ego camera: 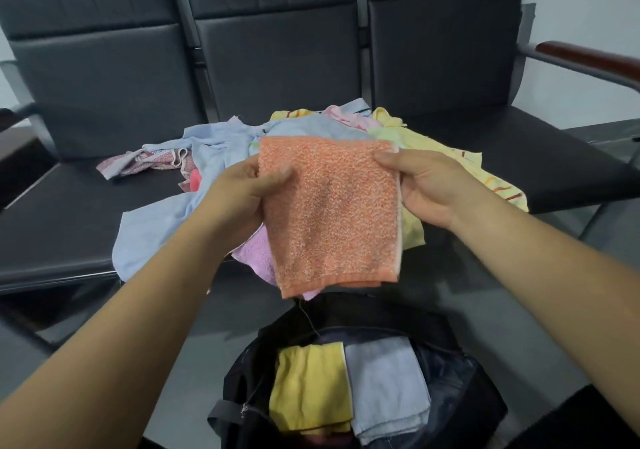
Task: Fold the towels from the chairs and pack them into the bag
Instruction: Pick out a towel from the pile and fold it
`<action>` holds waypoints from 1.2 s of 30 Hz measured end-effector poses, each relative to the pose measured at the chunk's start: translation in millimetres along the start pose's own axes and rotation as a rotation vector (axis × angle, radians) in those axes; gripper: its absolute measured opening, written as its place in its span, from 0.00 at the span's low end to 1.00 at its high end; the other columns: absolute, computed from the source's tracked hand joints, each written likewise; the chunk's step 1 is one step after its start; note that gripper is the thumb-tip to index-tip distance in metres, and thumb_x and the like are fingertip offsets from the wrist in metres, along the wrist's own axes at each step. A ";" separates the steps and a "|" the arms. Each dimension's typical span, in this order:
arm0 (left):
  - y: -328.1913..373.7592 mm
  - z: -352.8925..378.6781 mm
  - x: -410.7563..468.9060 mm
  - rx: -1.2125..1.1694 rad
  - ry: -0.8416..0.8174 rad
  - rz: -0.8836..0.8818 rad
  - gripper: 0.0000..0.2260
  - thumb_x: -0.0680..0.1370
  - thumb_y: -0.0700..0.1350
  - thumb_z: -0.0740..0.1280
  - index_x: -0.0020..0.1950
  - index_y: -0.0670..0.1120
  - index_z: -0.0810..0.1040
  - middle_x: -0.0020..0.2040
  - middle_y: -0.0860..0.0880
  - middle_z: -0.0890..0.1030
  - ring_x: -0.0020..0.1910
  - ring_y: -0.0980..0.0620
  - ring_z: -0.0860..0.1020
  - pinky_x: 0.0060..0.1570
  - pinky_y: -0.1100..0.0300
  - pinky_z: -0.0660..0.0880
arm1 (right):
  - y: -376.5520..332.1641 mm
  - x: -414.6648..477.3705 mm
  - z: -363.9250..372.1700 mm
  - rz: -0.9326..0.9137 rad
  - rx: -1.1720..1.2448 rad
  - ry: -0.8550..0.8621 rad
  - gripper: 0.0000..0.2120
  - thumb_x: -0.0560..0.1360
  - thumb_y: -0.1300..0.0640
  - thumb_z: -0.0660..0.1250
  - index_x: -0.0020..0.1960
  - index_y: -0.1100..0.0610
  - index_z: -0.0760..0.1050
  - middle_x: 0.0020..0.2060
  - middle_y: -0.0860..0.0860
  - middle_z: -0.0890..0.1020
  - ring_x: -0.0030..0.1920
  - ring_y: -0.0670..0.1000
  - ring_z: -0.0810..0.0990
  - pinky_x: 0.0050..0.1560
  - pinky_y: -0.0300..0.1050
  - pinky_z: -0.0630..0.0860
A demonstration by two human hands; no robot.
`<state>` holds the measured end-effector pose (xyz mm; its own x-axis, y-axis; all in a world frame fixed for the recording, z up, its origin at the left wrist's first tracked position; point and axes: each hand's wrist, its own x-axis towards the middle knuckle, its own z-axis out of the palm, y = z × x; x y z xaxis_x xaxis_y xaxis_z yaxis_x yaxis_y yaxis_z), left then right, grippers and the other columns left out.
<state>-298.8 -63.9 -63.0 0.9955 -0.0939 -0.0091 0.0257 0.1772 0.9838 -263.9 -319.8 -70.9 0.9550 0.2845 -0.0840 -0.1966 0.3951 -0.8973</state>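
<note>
We hold an orange towel (329,213) up in front of us with both hands. Our left grip (242,192) grasps its left edge near the top, thumb pressed on the front face and the fingers hidden behind the cloth. Our right grip (426,189) grasps the upper right corner the same way, thumb on the front and fingers behind. The towel hangs flat between the two grips as a doubled rectangle, with a pale edge showing down its right side and a woven band along the bottom.

Behind the towel, a loose pile of unfolded towels lies across the seats of a row of dark padded chairs (277,68). A light blue towel (156,234) spreads out to the left. A yellow towel (450,158) with striped ends sits on the right. A lilac towel (252,254) pokes out just beneath our left wrist. Further back in the heap we see pink and patterned pieces, too crumpled to sort out. The right chair has a brown armrest (588,57).

Below the orange towel, on the floor, stands a black bag (242,379) with its mouth open. Inside it, a folded yellow towel (308,389) and a folded grey-blue towel (384,379) lie side by side, touching.
</note>
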 end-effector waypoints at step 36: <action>-221.3 33.5 0.5 0.079 -0.036 -0.648 0.18 0.82 0.37 0.61 0.72 0.47 0.71 0.65 0.38 0.78 0.59 0.41 0.80 0.53 0.44 0.80 | 169.7 -31.7 -131.8 0.579 -0.696 0.372 0.13 0.77 0.63 0.73 0.58 0.68 0.78 0.51 0.62 0.84 0.52 0.60 0.85 0.55 0.55 0.82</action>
<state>-307.0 -136.0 -274.8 0.7771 -0.1905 -0.5999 0.6113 0.0016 0.7914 -298.2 -376.9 -277.7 0.7849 -0.0686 -0.6158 -0.5958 -0.3566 -0.7196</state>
